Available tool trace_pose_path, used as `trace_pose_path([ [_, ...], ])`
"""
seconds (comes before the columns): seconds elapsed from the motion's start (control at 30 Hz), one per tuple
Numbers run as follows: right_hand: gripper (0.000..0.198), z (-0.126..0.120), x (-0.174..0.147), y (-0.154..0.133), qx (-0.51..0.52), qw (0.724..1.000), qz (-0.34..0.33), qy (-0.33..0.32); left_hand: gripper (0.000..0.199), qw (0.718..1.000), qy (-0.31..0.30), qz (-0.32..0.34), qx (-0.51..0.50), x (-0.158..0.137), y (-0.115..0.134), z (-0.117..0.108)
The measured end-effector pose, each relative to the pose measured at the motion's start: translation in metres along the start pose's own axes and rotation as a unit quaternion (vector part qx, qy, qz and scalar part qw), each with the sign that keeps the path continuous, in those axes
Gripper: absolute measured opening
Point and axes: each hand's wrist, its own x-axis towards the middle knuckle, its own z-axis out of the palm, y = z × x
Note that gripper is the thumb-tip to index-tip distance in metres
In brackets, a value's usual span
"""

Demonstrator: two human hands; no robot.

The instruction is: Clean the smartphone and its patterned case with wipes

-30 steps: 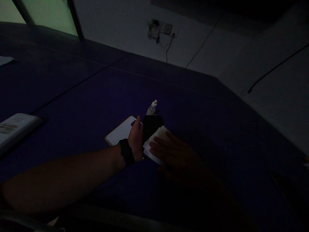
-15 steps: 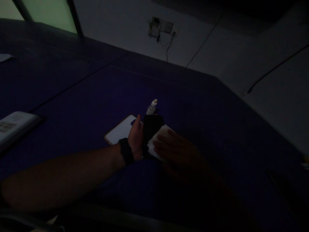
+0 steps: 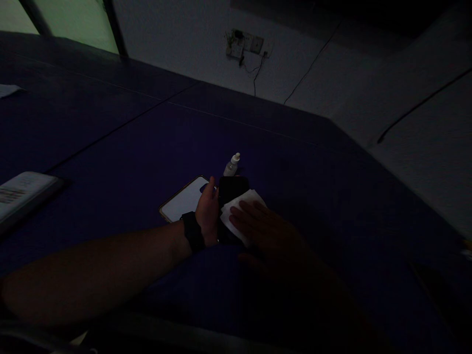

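My left hand [image 3: 208, 214], with a dark watch on its wrist, is closed round the edge of a black smartphone [image 3: 233, 186]. A folded white tissue [image 3: 236, 202] lies against the phone's dark face. On top of it, the fingers of my right hand [image 3: 263, 228] press it down, covering much of the tissue and the phone's lower right part. Just left of my left hand lies a phone case [image 3: 182, 200], clear or white with a brownish rim and a camera cutout. A small dropper bottle [image 3: 230, 168] with a white cap stands right behind the phone.
The dark blue table [image 3: 121, 162] is dimly lit. A thick white box or book [image 3: 25, 194] lies at the left, and a white paper [image 3: 9, 90] lies farther back. Sockets [image 3: 250, 43] with hanging cables are on the wall behind.
My right hand has slid the tissue slightly left across the phone. My left hand, the phone, the case and the bottle stay nearly where they were.
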Motion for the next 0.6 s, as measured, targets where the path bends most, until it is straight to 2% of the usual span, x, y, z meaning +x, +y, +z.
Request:
trace_pose_path([
  [0.1, 0.067, 0.002, 0.0, 0.0, -0.016, 1.0, 0.01, -0.003, 0.074, 1.0, 0.002, 0.02, -0.008, 0.001, 0.0, -0.001],
  [0.2, 0.067, 0.003, 0.001, -0.002, -0.007, 0.999, -0.025, -0.028, 0.074, 1.0, -0.017, -0.017, -0.013, 0.0, 0.001, -0.005],
  [0.27, 0.069, 0.003, 0.002, -0.004, -0.016, 0.999, -0.023, -0.03, 0.074, 0.999, -0.021, -0.028, -0.017, 0.001, 0.002, -0.008],
  [0.4, 0.063, 0.0, 0.001, -0.004, -0.042, 0.999, 0.008, -0.011, 0.068, 1.0, -0.017, 0.02, -0.017, 0.006, 0.002, -0.014],
  [0.53, 0.052, -0.001, 0.0, -0.001, -0.027, 0.997, -0.063, 0.017, 0.07, 0.999, -0.029, 0.041, -0.005, 0.012, 0.003, -0.021],
  [0.6, 0.052, 0.001, 0.0, 0.002, -0.031, 0.996, -0.075, 0.033, 0.072, 0.999, -0.033, 0.036, -0.004, 0.015, 0.004, -0.024],
])
